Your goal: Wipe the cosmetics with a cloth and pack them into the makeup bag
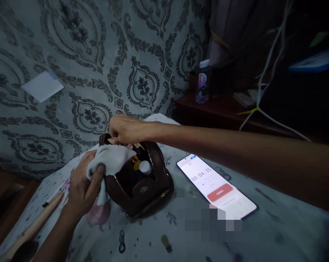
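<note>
A dark brown zip bag (150, 196) stands unzipped on the patterned cloth. Inside it, a white cap (145, 167) and some yellow and beige items show in shadow. My left hand (83, 182) is closed around a white cloth (112, 158), which hangs over the bag's left edge. My right hand (127, 129) is at the bag's far rim with its fingers curled down into the opening. Beside those fingertips a small beige piece shows, but what they grip is mostly hidden. Below the left hand, a shiny pink rounded object (99, 213) rests against the bag.
A lit phone (219, 182) showing a timer lies right of the bag, under my right forearm. A wooden-handled brush (33, 225) lies at left. Behind are a clear bottle (203, 82) on a dark red surface, white cables (270, 54) and a patterned wall (98, 65).
</note>
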`<state>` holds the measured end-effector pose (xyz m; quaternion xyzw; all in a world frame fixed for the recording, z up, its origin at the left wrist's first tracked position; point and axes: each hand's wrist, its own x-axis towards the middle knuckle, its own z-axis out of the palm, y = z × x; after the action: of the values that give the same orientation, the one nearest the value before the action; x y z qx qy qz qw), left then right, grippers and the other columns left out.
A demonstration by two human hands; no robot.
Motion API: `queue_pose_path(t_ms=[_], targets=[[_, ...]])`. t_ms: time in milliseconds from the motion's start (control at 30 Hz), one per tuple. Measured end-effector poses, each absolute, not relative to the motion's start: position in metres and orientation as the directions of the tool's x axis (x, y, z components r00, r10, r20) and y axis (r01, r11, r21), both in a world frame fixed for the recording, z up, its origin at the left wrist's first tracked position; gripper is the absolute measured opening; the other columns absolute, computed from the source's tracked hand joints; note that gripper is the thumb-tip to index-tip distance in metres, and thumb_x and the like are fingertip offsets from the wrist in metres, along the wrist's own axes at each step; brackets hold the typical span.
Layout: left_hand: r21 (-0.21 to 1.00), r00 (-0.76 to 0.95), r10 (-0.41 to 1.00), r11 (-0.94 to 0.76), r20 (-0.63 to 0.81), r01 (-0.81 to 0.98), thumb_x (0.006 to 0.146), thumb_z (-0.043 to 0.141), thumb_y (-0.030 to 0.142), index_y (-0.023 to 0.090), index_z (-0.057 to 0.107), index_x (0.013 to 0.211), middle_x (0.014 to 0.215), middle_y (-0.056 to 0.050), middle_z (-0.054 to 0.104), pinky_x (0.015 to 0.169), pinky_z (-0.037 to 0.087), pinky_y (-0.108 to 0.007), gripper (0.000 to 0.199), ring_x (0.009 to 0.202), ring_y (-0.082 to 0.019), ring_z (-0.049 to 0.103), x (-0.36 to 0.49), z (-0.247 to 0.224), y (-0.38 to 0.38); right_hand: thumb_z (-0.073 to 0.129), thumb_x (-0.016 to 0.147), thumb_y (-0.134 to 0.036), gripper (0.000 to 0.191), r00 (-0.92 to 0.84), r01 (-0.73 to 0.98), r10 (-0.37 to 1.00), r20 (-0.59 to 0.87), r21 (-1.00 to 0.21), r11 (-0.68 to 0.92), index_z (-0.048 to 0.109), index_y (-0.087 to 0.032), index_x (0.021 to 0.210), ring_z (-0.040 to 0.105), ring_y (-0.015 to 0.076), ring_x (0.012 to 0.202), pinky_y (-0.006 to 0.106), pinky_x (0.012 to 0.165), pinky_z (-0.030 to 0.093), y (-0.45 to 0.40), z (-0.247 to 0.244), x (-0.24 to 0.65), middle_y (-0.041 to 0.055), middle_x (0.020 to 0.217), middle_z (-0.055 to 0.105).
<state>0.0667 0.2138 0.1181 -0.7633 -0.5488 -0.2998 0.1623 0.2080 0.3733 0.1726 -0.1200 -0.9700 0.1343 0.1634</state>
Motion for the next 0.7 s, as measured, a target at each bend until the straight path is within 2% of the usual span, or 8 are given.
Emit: queue_pose_path(t_ms=[100, 167, 300, 433, 533, 700], targets=[[0.084, 0.213, 0.738, -0.343, 0.640, 0.936, 0.097, 0.042, 0.019, 0.020, 0.054, 0.089, 0.094, -0.004, 0.061, 0.086, 0.048, -0.030, 0.015, 0.098, -0.020, 0.061, 0.066, 0.118, 0.214, 0.062, 0.077, -0.005, 0.010, -0.927, 0.161, 0.243, 0.284, -0.286, 0.945, 0.071, -0.008, 0.072, 0.055, 0.0119, 0.066, 0.022, 0.060, 0.039, 0.373, 0.176, 0.207, 0.0029, 0.066, 0.065], [0.080, 0.216, 0.738, -0.343, 0.639, 0.936, 0.097, 0.041, 0.020, 0.019, 0.056, 0.095, 0.098, -0.005, 0.062, 0.087, 0.048, -0.031, 0.015, 0.099, -0.020, 0.061, 0.066, 0.117, 0.214, 0.062, 0.077, -0.006, 0.011, -0.926, 0.152, 0.249, 0.285, -0.321, 0.935, 0.071, -0.008, 0.070, 0.057, 0.0121, 0.065, 0.021, 0.061, 0.042, 0.373, 0.179, 0.210, 0.0024, 0.062, 0.064], [0.117, 0.193, 0.753, -0.337, 0.628, 0.934, 0.097, 0.041, 0.020, 0.019, 0.057, 0.097, 0.101, -0.005, 0.063, 0.088, 0.047, -0.031, 0.015, 0.101, -0.020, 0.061, 0.063, 0.115, 0.213, 0.060, 0.079, -0.006, 0.013, -0.911, 0.175, 0.328, 0.251, -0.484, 0.857, 0.069, -0.009, 0.070, 0.060, 0.0100, 0.057, 0.017, 0.057, 0.045, 0.376, 0.179, 0.218, -0.0012, 0.053, 0.062], [0.121, 0.200, 0.747, -0.351, 0.634, 0.929, 0.097, 0.041, 0.020, 0.019, 0.057, 0.097, 0.100, -0.005, 0.063, 0.088, 0.047, -0.031, 0.016, 0.099, -0.019, 0.060, 0.063, 0.114, 0.213, 0.059, 0.080, -0.004, 0.015, -0.900, 0.237, 0.409, 0.149, -0.621, 0.747, 0.067, -0.009, 0.068, 0.062, 0.0105, 0.053, 0.017, 0.052, 0.048, 0.379, 0.171, 0.218, -0.0012, 0.050, 0.062], [0.115, 0.199, 0.748, -0.345, 0.633, 0.931, 0.098, 0.041, 0.021, 0.019, 0.057, 0.096, 0.100, -0.006, 0.063, 0.086, 0.048, -0.031, 0.017, 0.099, -0.020, 0.060, 0.063, 0.114, 0.214, 0.058, 0.081, -0.003, 0.017, -0.914, 0.243, 0.394, 0.097, -0.646, 0.723, 0.066, -0.009, 0.067, 0.063, 0.0111, 0.052, 0.017, 0.054, 0.050, 0.378, 0.171, 0.215, -0.0017, 0.047, 0.060], [0.096, 0.204, 0.743, -0.339, 0.638, 0.936, 0.098, 0.041, 0.023, 0.019, 0.057, 0.094, 0.099, -0.006, 0.064, 0.086, 0.049, -0.031, 0.017, 0.098, -0.020, 0.062, 0.064, 0.114, 0.215, 0.058, 0.080, 0.000, 0.023, -0.950, 0.151, 0.289, 0.120, -0.633, 0.759, 0.060, -0.010, 0.059, 0.061, 0.0097, 0.049, 0.017, 0.054, 0.050, 0.379, 0.176, 0.215, -0.0045, 0.044, 0.056]])
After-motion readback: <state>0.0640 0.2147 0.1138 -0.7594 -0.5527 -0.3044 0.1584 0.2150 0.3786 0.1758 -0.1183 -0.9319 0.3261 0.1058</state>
